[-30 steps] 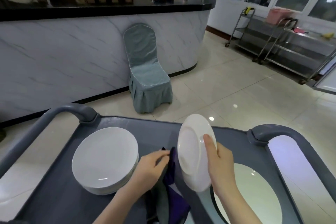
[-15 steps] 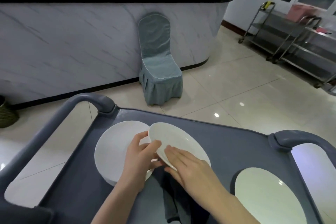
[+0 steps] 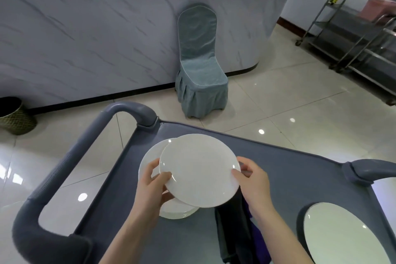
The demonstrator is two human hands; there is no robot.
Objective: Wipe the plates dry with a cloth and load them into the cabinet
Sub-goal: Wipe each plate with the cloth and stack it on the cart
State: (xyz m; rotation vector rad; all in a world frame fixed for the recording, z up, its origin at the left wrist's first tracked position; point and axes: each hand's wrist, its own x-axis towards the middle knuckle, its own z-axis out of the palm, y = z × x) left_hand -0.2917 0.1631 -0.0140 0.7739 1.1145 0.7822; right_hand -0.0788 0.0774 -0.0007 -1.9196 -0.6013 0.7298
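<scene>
Most of the background is a long curved table (image 3: 107,38) with a marble-patterned front and a black top, standing on a glossy pale tiled floor (image 3: 300,113). Nearer the viewer, a grey serving cart (image 3: 300,178) with rounded tube handles fills the lower half of the view. Metal trolleys (image 3: 353,45) stand at the far right. A chair (image 3: 201,75) in a blue-grey fabric cover stands against the table front, and a woven basket (image 3: 15,118) sits on the floor at the far left.

On the cart's near right corner a white plate lies flat (image 3: 338,238). Toward the cart's left side sits a stack of plates (image 3: 150,156), also white. A dark cloth (image 3: 233,231) lies crumpled on the cart, just right of the stack and partly under the right wrist.

Both bare hands hold one white plate (image 3: 199,169) face up, overlapping the stack; whether it touches the stack cannot be told. The left hand (image 3: 152,188) grips its left rim, thumb on top and fingers (image 3: 169,196) curled beneath. The right hand (image 3: 255,184) grips the right rim the same way, thumb pressed on the edge.
</scene>
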